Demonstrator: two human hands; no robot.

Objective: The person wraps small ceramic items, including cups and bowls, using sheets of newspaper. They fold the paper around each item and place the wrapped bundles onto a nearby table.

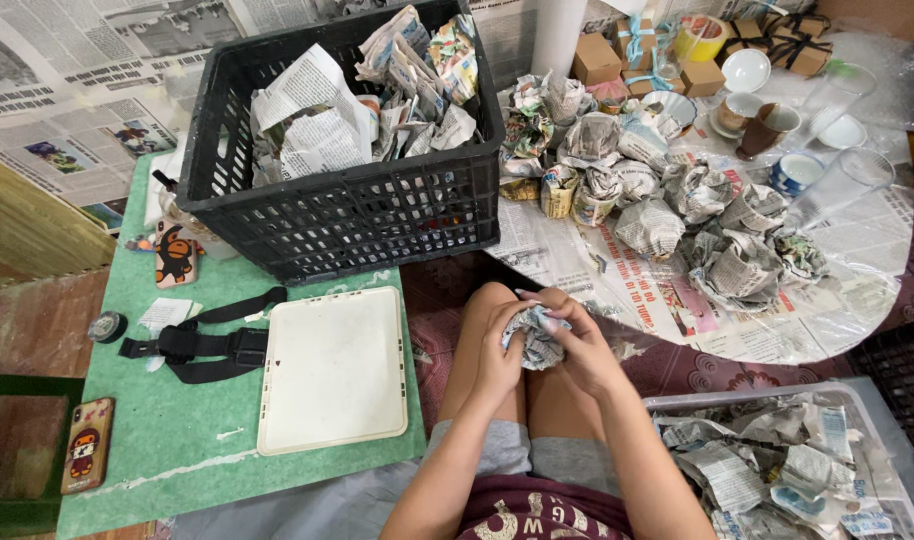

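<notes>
Head view looks down on a seated person's knees, where both hands meet around a newspaper bundle (533,336). Left hand (499,355) cups the bundle from its left side, fingers curled and pressed into the paper. Right hand (584,352) closes on it from the other side, fingertips (557,312) pinching the crumpled top edge. The bundle sits between the two palms, just above the knees, touching both hands.

Just left of the left hand, on a green mat (177,430), lies a white tray (333,368), flat and bare. Further left on the mat are a black strap (202,345), a tape roll (107,327) and a phone (87,444) in a cartoon case. A second phone (175,254) lies beyond the strap, beside the crate.

Beyond the left hand stands a black crate (347,215), holding crumpled newspaper wraps (377,100).

Beyond the right hand a round table (777,330), covered with newspaper sheets and clear plastic, carries a heap of wrapped bundles (667,200). Farther back on it stand cups and bowls (767,115), a clear glass (842,180) and small brown boxes (597,58), some tied with ribbon.

Near the right elbow, a clear bin (877,410) holds loose crumpled paper (767,465).
</notes>
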